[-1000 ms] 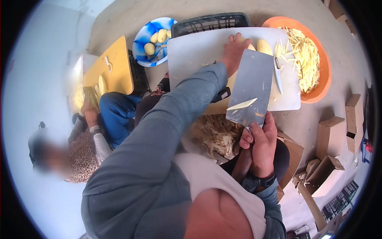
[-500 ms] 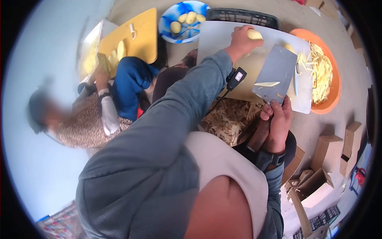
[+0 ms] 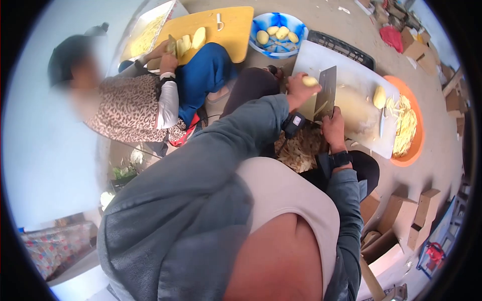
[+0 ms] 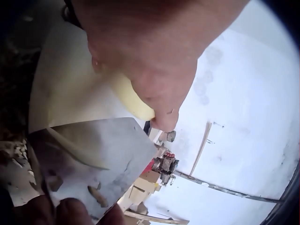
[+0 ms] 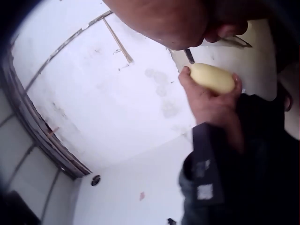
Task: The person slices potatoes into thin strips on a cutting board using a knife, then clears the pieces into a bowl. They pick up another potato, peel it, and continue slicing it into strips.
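My left hand point(image 3: 299, 94) grips a peeled potato point(image 3: 310, 81) near the left side of the white cutting board point(image 3: 359, 98). In the right wrist view, its fingers and thumb wrap the two ends of the potato point(image 5: 213, 78). My right hand point(image 3: 334, 131) grips a cleaver by its handle, with the broad blade point(image 3: 329, 85) raised upright close beside the potato. A thin potato slice point(image 4: 79, 152) clings to the blade's face, along with some brownish bits. Another peeled potato point(image 3: 379, 97), potato strips point(image 3: 391, 106) and a small knife point(image 3: 382, 123) lie at the board's right end.
An orange basin point(image 3: 420, 135) of potato strips stands right of the board. Behind are a black crate point(image 3: 341, 47) and a blue-and-white basin point(image 3: 257, 21) with several potatoes. Peelings point(image 3: 300, 150) lie below. At left, another person works at a yellow board point(image 3: 233, 30).
My left hand has lifted the potato off the board and brought it back toward me, beside the cleaver. The blade has turned more edge-on. The head view has swung, showing more of the right side.
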Demonstrator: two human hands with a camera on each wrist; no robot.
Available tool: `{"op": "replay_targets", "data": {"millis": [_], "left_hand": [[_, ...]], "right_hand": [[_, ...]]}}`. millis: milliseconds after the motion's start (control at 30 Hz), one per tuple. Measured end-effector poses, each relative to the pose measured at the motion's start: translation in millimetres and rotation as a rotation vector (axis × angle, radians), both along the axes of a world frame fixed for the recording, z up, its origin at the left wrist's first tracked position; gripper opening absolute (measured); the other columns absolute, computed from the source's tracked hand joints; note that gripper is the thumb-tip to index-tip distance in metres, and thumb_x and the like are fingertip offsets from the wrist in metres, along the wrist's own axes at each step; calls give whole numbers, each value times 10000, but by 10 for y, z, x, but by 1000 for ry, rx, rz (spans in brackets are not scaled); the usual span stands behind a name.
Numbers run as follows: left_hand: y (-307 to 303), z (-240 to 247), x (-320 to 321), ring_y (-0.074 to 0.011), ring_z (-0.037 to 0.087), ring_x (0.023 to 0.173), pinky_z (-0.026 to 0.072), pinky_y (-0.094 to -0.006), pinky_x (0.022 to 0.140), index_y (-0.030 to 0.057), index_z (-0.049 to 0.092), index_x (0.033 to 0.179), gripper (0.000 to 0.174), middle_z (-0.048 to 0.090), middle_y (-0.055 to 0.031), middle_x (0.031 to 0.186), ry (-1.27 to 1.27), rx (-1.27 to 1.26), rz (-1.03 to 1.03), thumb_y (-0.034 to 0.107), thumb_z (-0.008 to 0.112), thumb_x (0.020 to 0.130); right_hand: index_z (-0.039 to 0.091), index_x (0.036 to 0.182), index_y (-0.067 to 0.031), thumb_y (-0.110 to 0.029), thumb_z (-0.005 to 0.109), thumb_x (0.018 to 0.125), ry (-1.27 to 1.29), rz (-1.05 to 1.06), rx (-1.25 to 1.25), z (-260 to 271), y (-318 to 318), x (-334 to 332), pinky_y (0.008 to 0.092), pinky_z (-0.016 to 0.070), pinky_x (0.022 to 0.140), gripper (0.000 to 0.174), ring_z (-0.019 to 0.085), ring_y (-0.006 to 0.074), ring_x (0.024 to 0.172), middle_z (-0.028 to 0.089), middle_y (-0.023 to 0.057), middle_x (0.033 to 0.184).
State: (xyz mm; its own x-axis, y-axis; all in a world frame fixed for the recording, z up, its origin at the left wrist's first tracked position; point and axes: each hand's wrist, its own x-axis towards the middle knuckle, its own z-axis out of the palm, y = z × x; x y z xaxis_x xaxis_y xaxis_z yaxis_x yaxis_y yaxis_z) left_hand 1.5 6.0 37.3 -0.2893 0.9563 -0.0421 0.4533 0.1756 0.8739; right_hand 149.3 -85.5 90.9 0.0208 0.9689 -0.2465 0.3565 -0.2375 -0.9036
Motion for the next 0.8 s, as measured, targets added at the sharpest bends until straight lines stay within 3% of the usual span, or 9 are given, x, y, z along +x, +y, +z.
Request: {"op": "replay_targets", "data": {"millis": [67, 100, 167, 333, 467, 533, 700, 767, 800], "left_hand": [[-122, -46, 27, -391, 460, 1078, 385, -442, 946, 133, 571, 1146, 717, 448, -210, 1162, 36, -32, -91, 454, 777, 539], [-192, -27, 21, -391, 460, 1078, 385, -442, 946, 133, 571, 1146, 717, 448, -210, 1162, 27, -20, -78, 454, 777, 539], [-321, 7, 8, -394, 438, 1101, 353, -433, 980, 125, 585, 1150, 751, 448, -227, 1160, 87, -65, -200, 508, 777, 533], [-552, -10, 27, -391, 464, 1085, 379, -429, 964, 120, 588, 1144, 750, 470, -230, 1156, 225, -108, -309, 500, 779, 526], [-666, 28, -9, -373, 507, 1074, 407, -431, 944, 126, 602, 1108, 734, 546, -229, 1123, -33, -184, -398, 503, 774, 502], [-813, 124, -120, -316, 556, 1059, 438, -379, 928, 71, 592, 1117, 772, 571, -222, 1125, -352, -222, -442, 510, 772, 508], [-1109, 416, -442, -284, 569, 1050, 462, -344, 900, 19, 546, 1192, 848, 555, -190, 1186, -454, -327, -429, 513, 771, 540], [-1204, 583, -591, -253, 597, 971, 542, -369, 690, 38, 475, 1256, 810, 573, -146, 1117, -531, -355, -522, 421, 782, 612], [-1241, 620, -655, -253, 597, 971, 542, -369, 690, 38, 475, 1256, 810, 573, -146, 1117, -537, -351, -492, 421, 782, 612]], "right_hand": [[442, 1043, 57, -15, 471, 807, -354, 122, 524, -352, 45, 50, 472, 478, 583, 249, 595, 428, 659, 594, 266, 760], [442, 1043, 57, -15, 471, 807, -360, 135, 539, -427, 49, 50, 472, 478, 583, 249, 595, 428, 659, 594, 266, 760], [439, 998, 38, -26, 488, 811, -487, 201, 369, -480, 30, 37, 532, 443, 685, 204, 553, 497, 796, 584, 314, 816], [453, 957, 27, -34, 468, 830, -565, 186, 361, -406, -77, 67, 543, 442, 671, 142, 570, 485, 799, 589, 308, 788], [455, 950, 32, -73, 481, 851, -726, 136, 352, -644, 3, 253, 533, 448, 675, 147, 572, 482, 788, 585, 316, 811], [457, 977, 38, -68, 488, 841, -734, 151, 422, -784, 69, 326, 521, 451, 673, 175, 574, 474, 807, 586, 313, 860], [453, 1031, 49, -47, 482, 806, -698, 293, 457, -790, 178, 378, 500, 456, 748, 246, 568, 475, 890, 591, 303, 920], [453, 1031, 54, -64, 501, 803, -711, 267, 431, -854, 242, 353, 488, 454, 776, 262, 569, 472, 906, 589, 307, 930], [453, 1031, 54, -64, 501, 803, -704, 296, 437, -824, 246, 292, 488, 454, 776, 262, 569, 472, 906, 589, 307, 930]]}}
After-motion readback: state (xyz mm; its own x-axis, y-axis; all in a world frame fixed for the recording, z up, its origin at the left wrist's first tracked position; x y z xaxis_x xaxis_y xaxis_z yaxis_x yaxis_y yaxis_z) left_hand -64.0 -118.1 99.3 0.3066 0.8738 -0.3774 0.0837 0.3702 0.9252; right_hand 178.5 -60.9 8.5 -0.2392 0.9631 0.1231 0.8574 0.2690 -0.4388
